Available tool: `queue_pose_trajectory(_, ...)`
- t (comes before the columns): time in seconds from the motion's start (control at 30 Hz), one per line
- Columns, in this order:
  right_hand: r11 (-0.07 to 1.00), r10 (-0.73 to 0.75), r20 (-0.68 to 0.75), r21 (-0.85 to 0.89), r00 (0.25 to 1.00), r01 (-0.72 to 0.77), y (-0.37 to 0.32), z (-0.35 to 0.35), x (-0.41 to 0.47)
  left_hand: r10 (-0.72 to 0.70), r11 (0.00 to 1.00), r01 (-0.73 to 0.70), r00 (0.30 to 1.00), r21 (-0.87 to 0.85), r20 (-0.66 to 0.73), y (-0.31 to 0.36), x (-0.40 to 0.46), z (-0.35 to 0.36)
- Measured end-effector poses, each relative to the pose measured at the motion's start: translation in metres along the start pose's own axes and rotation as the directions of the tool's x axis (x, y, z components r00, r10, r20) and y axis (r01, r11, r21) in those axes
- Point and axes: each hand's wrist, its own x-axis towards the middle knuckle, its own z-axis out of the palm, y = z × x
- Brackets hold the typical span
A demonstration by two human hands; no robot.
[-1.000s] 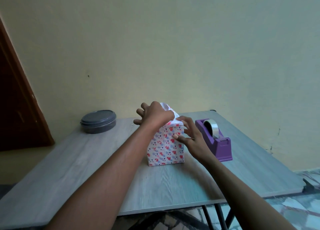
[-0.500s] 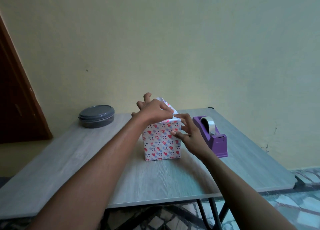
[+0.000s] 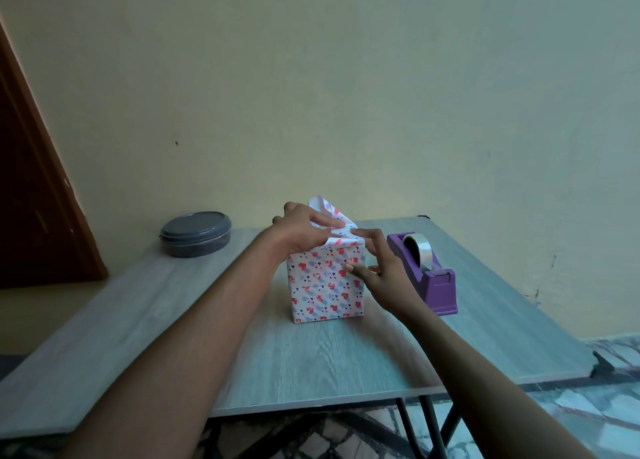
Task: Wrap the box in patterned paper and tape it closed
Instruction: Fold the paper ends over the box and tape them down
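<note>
A box covered in white paper with red hearts and blue marks stands upright in the middle of the grey wooden table. Loose paper flaps stick up at its top. My left hand lies over the top and pinches a flap between thumb and fingers. My right hand is at the box's right side, with the forefinger on the top right edge and the thumb against the front face.
A purple tape dispenser with a roll of clear tape stands just right of the box, behind my right hand. A round grey lidded container sits at the back left. A brown door is at the left.
My left hand's fingers have drawn in over the top flaps. My right hand stays on the box's right edge. The view has shifted slightly.
</note>
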Motion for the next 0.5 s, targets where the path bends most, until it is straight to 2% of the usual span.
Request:
queue_pose_trajectory(0.13,1.000,-0.010,0.017,-0.006,1.000,0.010,0.003,-0.001,-0.001,0.039,0.999,-0.039,0.999,0.023,0.009,-0.001,-0.003,-0.001)
queue_pose_trajectory(0.2,0.992,-0.066,-0.008,-0.104,0.998,0.065,0.004,-0.004,0.001,0.028,0.999,-0.028,1.000,0.018,0.008,-0.003,-0.002,-0.001)
queue_pose_trajectory(0.3,0.944,-0.154,-0.150,-0.313,0.977,0.101,0.007,-0.013,0.001,0.031,1.000,-0.031,0.999,-0.002,-0.023,-0.003,-0.002,0.001)
queue_pose_trajectory(0.4,0.939,-0.130,-0.414,-0.343,0.901,-0.022,0.009,-0.030,-0.003,0.027,0.999,-0.028,0.999,-0.018,-0.024,-0.003,-0.005,0.001)
queue_pose_trajectory(0.5,0.904,0.076,-0.581,-0.303,0.810,-0.302,0.013,-0.049,-0.010,0.032,0.998,-0.033,0.999,-0.055,-0.026,-0.004,-0.006,0.000)
